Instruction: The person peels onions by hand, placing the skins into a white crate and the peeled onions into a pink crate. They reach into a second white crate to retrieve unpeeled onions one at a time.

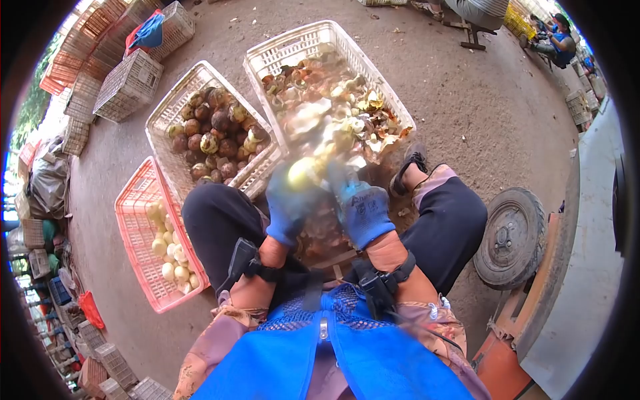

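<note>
My left hand (288, 200), in a blue glove, is closed around a pale yellow-green round fruit (305, 173) between my knees. Touching or close to its right side is my right hand (360, 200), gloved too, its fingers smeared by motion; whether it holds a tool I cannot make out. Just beyond the hands, a white crate (261, 83) holds peelings (363, 110). Dark brown and greenish round fruits (217, 130) fill part of another white crate (160, 110) to its left. Peeled whitish fruits (175, 257) lie in a pink crate (137, 250) beside my left knee.
A wheel (510, 238) leans by a metal-sided object (567, 267) at the right. Stacked crates (130, 83) stand at the upper left, more at the lower left. Other people (563, 47) sit at the upper right. Peel scraps lie on the ground.
</note>
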`<state>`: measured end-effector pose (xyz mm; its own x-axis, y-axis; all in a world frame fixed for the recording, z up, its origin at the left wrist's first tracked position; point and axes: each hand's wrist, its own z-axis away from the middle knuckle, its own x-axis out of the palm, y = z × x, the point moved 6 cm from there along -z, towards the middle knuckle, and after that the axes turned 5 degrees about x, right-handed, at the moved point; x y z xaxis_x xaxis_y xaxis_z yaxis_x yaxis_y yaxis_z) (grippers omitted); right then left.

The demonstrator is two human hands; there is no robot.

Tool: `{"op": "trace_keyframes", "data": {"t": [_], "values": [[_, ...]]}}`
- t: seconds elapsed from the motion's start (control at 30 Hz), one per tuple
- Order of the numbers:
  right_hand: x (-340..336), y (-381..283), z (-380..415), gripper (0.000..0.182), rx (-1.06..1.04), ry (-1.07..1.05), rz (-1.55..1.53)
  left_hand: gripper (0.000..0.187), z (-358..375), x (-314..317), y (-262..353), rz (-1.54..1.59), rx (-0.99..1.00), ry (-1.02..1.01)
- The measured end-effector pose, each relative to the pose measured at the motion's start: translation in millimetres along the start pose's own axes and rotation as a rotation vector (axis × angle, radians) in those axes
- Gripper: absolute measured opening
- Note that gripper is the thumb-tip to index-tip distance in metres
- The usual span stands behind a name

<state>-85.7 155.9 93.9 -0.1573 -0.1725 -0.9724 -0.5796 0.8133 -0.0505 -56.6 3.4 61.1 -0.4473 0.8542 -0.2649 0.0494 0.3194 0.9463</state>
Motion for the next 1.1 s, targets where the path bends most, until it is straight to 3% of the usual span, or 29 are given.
{"op": "trace_keyframes", "data": {"t": [0.13,0.2,0.23,0.33,0.37,0.43,0.57,0.63,0.77,0.83,0.9,0.97,1.1], "values": [[-0.3,-0.3,-2.3,0.045,0.004,-0.022,0.014,0.037,0.6,0.4,-10.2,0.01,-0.01,-0.018],[23.8,16.9,-3.1,0.047,0.288,-0.518,-0.126,0.038,3.5,3.0,-7.0,0.047,0.01,0.013],[26.9,22.8,-1.6,0.047,0.292,-0.518,-0.127,0.039,3.8,3.7,-3.4,0.088,0.031,0.045],[22.2,41.4,1.2,0.035,0.357,-0.175,-0.636,0.042,2.7,7.3,3.8,0.122,0.081,0.051],[20.5,41.8,2.7,0.035,0.353,-0.178,-0.632,0.042,2.5,7.3,5.0,0.124,0.078,0.055],[5.5,31.6,3.3,0.036,0.158,-0.095,-0.67,0.044,2.1,6.0,6.9,0.037,0.086,0.035],[7.1,14.0,7.2,0.038,0.129,-0.179,-0.514,0.047,3.2,6.3,-9.0,0.047,0.023,-0.036],[13.8,14.2,5.4,0.037,0.212,-0.307,-0.389,0.049,6.3,5.9,-18.2,0.084,0.009,-0.014],[38.3,32.0,2.6,0.033,0.271,-0.305,-0.424,0.051,10.2,7.3,-17.3,0.094,0.033,-0.033],[45.1,50.5,2.0,0.031,0.428,-0.338,-0.608,0.049,7.7,6.0,-4.4,0.038,0.141,0.032],[35.8,43.6,9.3,0.029,0.38,-0.235,-0.729,0.049,5.8,7.1,7.3,-0.015,0.165,0.036],[10.1,27.5,8.9,0.018,0.181,-0.073,-0.802,0.049,4.8,6.8,9.1,-0.074,0.188,0.039],[13.6,23.7,10.2,0.016,0.174,-0.147,-0.52,0.049,10.9,10.7,-4.4,-0.095,0.225,0.008]]}}
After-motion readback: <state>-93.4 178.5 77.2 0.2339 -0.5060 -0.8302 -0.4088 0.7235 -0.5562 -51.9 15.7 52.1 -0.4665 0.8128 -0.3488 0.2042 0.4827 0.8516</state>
